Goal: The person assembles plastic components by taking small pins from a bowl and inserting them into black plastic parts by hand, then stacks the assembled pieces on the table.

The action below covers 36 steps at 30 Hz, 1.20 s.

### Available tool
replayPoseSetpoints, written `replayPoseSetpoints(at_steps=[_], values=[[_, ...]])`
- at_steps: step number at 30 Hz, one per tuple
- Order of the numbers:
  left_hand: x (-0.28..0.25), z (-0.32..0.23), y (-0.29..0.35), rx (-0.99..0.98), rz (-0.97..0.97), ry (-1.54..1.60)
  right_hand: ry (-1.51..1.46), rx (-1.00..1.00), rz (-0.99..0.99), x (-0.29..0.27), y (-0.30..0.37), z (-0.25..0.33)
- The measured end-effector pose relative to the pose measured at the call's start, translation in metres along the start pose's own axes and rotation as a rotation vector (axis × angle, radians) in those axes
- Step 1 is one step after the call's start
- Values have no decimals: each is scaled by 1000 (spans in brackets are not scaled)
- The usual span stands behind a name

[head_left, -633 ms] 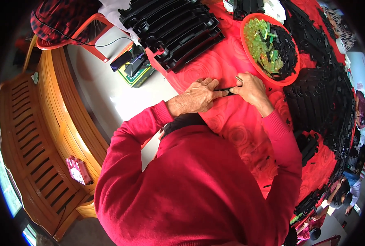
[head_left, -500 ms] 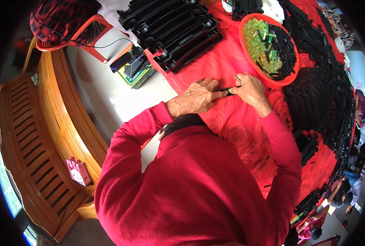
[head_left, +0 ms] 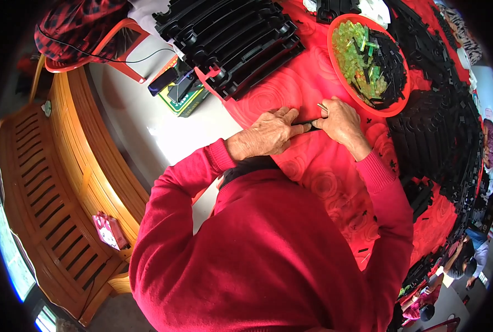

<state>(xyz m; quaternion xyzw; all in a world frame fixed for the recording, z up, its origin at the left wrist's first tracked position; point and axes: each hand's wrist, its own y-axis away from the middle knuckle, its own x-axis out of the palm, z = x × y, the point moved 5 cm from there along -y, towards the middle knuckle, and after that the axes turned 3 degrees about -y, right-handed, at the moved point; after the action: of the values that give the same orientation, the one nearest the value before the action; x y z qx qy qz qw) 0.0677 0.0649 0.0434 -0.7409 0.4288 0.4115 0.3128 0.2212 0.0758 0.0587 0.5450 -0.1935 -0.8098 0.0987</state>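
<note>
A slim black plastic piece point(head_left: 314, 125) lies between my hands, low over the red rose-patterned cloth point(head_left: 324, 182). My left hand point(head_left: 271, 133) is closed on one end, its fingers covering most of that part. Gripping the other end is my right hand point(head_left: 339, 124), which also has a thin metal rod point(head_left: 322, 106) sticking up between thumb and forefinger. The rod's lower part is hidden by the fingers. Beyond my right hand stands a red basin point(head_left: 406, 99) holding yellow-green translucent pieces point(head_left: 350, 47) and black strips point(head_left: 389, 69).
Ridged black plastic parts point(head_left: 224, 39) are stacked at the table's far left. Heaped black parts point(head_left: 429, 127) cover the right side. A green-and-yellow box point(head_left: 188, 102) with dark devices on it sits left of the table. A wooden bench point(head_left: 52, 193) runs along the left; people point(head_left: 459, 257) are at far right.
Both hands keep their hold on the black piece and have barely moved. The whole view has shifted slightly.
</note>
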Motion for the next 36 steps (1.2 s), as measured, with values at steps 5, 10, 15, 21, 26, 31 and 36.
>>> replayPoseSetpoints(at_steps=[5,10,15,21,26,31,36], values=[[0,1,-2,10,-6,42,-47,-4,-6,2,-2,1],[4,3,-3,48,-40,18,-151,-114,-52,8,-2,-5],[-1,-2,-3,40,-57,-28,-236,-299,-1,13,-1,-12],[-10,4,7,-11,-82,184,-322,-267,-133,13,8,-9],[-5,3,4,-384,-194,139,-367,-285,-244,13,19,-11],[11,0,-4,-319,-166,-144,-344,-330,-448,21,40,-12],[10,3,-10,-389,-158,-3,-263,-304,-662,17,63,2]])
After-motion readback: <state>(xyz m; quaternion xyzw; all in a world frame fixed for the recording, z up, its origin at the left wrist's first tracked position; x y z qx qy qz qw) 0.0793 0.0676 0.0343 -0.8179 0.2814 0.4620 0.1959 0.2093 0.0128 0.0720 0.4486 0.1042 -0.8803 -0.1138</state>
